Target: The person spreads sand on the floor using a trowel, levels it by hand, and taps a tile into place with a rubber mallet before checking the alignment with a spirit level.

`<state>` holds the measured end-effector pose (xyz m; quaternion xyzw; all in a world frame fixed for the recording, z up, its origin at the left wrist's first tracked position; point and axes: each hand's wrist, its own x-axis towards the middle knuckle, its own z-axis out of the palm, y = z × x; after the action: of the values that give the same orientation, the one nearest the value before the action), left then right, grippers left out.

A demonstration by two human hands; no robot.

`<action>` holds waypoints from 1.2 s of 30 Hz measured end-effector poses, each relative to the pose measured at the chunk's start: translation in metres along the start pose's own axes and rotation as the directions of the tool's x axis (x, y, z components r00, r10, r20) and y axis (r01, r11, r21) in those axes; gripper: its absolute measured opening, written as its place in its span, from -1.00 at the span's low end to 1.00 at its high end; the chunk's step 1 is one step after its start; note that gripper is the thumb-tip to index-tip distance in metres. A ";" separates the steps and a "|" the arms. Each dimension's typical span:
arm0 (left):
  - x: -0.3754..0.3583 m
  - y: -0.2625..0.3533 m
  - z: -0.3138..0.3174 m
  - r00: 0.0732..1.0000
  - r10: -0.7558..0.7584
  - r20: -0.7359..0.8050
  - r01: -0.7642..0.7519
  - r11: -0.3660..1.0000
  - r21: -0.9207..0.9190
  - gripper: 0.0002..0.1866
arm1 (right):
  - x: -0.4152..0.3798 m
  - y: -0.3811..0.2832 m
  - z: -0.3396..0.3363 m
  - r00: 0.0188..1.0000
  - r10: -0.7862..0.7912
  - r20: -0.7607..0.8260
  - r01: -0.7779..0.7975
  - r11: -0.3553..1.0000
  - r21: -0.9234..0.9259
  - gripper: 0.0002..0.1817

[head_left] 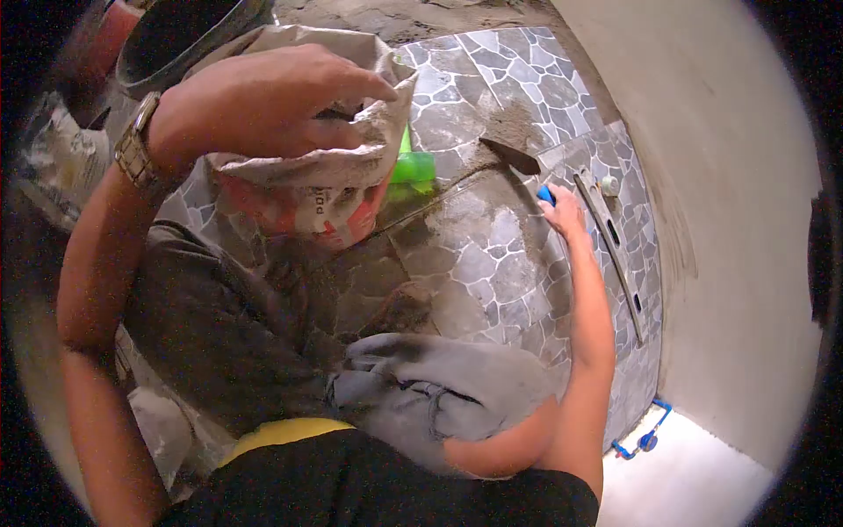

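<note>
My right hand (566, 212) grips the blue handle of a pointed trowel (512, 157), its dark blade lying over a patch of grey powder on the stone-patterned tiles (496, 233). Over the mouth of a white and red cement bag (338, 206), my left hand (281, 98) reaches with thumb and forefinger apart. Nothing shows between those fingers, and the hand hides part of the bag's rim. A wristwatch (134, 156) is on the left wrist.
Right of the trowel lies a long spirit level (608, 250), with a small white roll (608, 185) beside it. A bright green object (413, 167) stands against the bag. At upper left is a dark bucket (171, 44). A plain wall (711, 220) bounds the right side.
</note>
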<state>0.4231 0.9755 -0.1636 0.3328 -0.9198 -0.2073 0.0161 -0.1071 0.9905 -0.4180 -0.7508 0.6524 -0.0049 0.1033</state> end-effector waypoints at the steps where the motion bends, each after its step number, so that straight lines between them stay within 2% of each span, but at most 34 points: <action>1: -0.001 0.001 -0.003 1.000 -0.019 0.017 0.019 1.000 -0.005 -0.57 | -0.007 -0.004 0.001 0.999 -0.022 0.034 0.022 1.000 -0.014 -0.61; 3: -0.002 0.004 -0.008 0.997 -0.060 0.052 0.061 0.998 -0.017 -0.57 | -0.023 -0.021 -0.004 0.992 -0.066 0.104 0.071 0.997 -0.040 -0.56; 7: 0.005 0.003 -0.002 0.999 0.004 -0.034 -0.008 0.994 -0.113 -0.53 | -0.064 -0.063 0.006 0.985 -0.146 0.097 0.140 0.988 0.066 -0.57; 8: 0.009 0.006 -0.001 0.998 -0.051 0.020 0.054 0.985 -0.162 -0.51 | -0.073 -0.075 0.009 0.982 -0.148 0.115 0.140 0.987 0.075 -0.58; 10: 0.012 0.004 0.003 1.000 0.026 -0.012 -0.028 0.994 -0.103 -0.51 | -0.088 -0.087 0.021 0.974 -0.204 0.097 0.191 0.973 0.126 -0.57; 13: 0.014 0.002 0.009 0.991 0.117 -0.067 -0.120 0.992 -0.042 -0.51 | -0.106 -0.128 0.022 0.971 -0.183 0.153 0.166 0.979 0.118 -0.57; 14: 0.014 0.003 0.009 0.986 0.141 -0.085 -0.144 0.989 -0.026 -0.51 | -0.107 -0.135 0.020 0.962 -0.215 0.171 0.200 0.975 0.100 -0.57; 17: 0.012 0.003 0.006 0.993 0.109 -0.037 -0.113 0.988 -0.105 -0.50 | -0.104 -0.150 0.004 0.954 -0.220 0.201 0.204 0.974 0.098 -0.57; 18: 0.010 0.002 0.005 0.995 0.097 -0.026 -0.099 0.990 -0.097 -0.50 | -0.102 -0.148 0.004 0.956 -0.257 0.142 0.242 0.964 0.111 -0.58; 21: 0.006 0.001 0.005 0.996 0.092 -0.021 -0.093 0.992 -0.086 -0.51 | -0.094 -0.159 -0.020 0.952 -0.238 0.194 0.230 0.971 0.065 -0.57; 26: 0.010 -0.004 0.007 0.983 0.173 -0.064 -0.178 0.980 -0.091 -0.52 | -0.082 -0.185 -0.042 0.884 -0.362 0.296 0.391 0.919 -0.044 -0.68; 28: 0.010 -0.002 0.007 0.985 0.157 -0.067 -0.163 0.982 -0.097 -0.51 | -0.076 -0.190 -0.042 0.849 -0.412 0.331 0.466 0.879 -0.099 -0.73; 31: 0.012 -0.004 0.009 0.987 0.149 -0.054 -0.154 0.983 -0.099 -0.51 | -0.064 -0.197 -0.048 0.847 -0.412 0.335 0.478 0.867 -0.143 -0.76; 36: 0.013 -0.009 0.009 0.997 0.078 0.007 -0.077 0.991 -0.108 -0.51 | -0.053 -0.197 -0.050 0.842 -0.442 0.309 0.507 0.844 -0.175 -0.68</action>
<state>0.4168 0.9646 -0.1764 0.2943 -0.9197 -0.2575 0.0369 0.0709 1.0596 -0.3300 -0.8906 0.4208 0.1488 0.0871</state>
